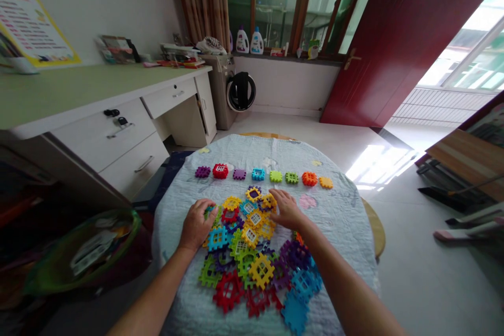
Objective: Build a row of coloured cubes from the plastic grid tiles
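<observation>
A heap of flat plastic interlocking tiles [252, 252] in many colours lies on a round table covered by a pale quilted cloth [334, 210]. Beyond the heap, several single tiles stand in a row [263, 174], from purple at the left to orange at the right. My left hand [199, 223] rests on the heap's left edge, fingers curled over a green and blue tile. My right hand [286, 209] lies on the heap's upper right, fingers bent down onto yellow tiles. Whether either hand grips a tile is hidden.
A long white desk with drawers [118, 126] runs along the left. A green basket [79, 252] sits on the floor at lower left. A small washing machine [232, 89] stands at the back, a red door [394, 42] at the right.
</observation>
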Demonstrator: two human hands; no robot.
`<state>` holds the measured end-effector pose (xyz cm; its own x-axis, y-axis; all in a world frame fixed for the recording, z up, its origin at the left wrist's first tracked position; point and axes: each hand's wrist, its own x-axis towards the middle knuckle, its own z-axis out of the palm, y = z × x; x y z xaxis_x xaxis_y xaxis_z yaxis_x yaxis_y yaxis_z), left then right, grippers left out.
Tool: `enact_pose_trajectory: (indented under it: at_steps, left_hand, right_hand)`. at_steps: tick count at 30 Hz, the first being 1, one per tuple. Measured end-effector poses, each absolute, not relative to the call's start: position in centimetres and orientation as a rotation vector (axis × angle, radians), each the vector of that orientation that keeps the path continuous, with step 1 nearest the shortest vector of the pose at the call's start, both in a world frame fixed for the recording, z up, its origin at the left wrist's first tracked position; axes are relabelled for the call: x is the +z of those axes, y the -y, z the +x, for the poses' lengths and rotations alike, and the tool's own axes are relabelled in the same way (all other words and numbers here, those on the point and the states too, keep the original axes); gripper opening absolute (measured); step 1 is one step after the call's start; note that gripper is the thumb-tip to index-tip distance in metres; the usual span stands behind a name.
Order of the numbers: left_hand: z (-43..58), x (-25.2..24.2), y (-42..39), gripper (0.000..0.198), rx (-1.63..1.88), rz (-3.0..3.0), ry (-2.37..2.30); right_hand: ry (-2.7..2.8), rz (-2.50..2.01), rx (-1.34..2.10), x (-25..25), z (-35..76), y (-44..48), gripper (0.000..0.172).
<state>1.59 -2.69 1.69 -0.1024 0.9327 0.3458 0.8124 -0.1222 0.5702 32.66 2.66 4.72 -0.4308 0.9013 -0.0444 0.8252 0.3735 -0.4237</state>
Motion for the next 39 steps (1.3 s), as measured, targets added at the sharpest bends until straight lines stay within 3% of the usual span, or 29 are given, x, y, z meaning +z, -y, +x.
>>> enact_pose_trajectory:
  at_steps: [4, 11, 13, 18, 23, 27, 32, 39]
  left_hand:
    - [1.5, 1.2, 2.6, 0.020, 1.099, 1.968, -1.962]
    - [1.4, 1.0, 2.5, 0.017, 1.128, 1.986, -1.939]
    - [1.4, 1.0, 2.5, 0.016, 1.126, 1.988, -1.937]
    - [1.5, 1.1, 2.4, 0.016, 1.114, 1.994, -1.942]
    - [1.5, 1.0, 2.4, 0.017, 1.101, 2.001, -1.955]
    - [1.4, 0.9, 2.4, 0.017, 1.095, 2.009, -1.955]
    - [1.4, 0.9, 2.4, 0.016, 1.113, 2.009, -1.959]
    - [1.4, 0.8, 2.4, 0.016, 1.099, 2.003, -1.964]
  right_hand:
    - [2.488, -1.626, 0.665, 4.9, 30.7, -3.8, 0.079]
    - [2.349, -1.807, 0.470, 5.3, 35.1, -2.9, 0.028]
    - [2.257, -1.850, 0.401, 5.3, 36.5, -2.4, 0.023]
    - [2.113, -1.895, 0.329, 4.6, 38.2, -1.0, 0.032]
    - [2.287, -1.628, 0.539, 3.7, 39.0, -0.2, 0.047]
    - [2.236, -1.637, 0.526, 3.8, 39.2, -0.3, 0.040]
    - [2.215, -1.731, 0.461, 3.7, 37.2, -0.7, 0.060]
    - [2.108, -1.685, 0.553, 3.1, 37.9, -1.6, 0.056]
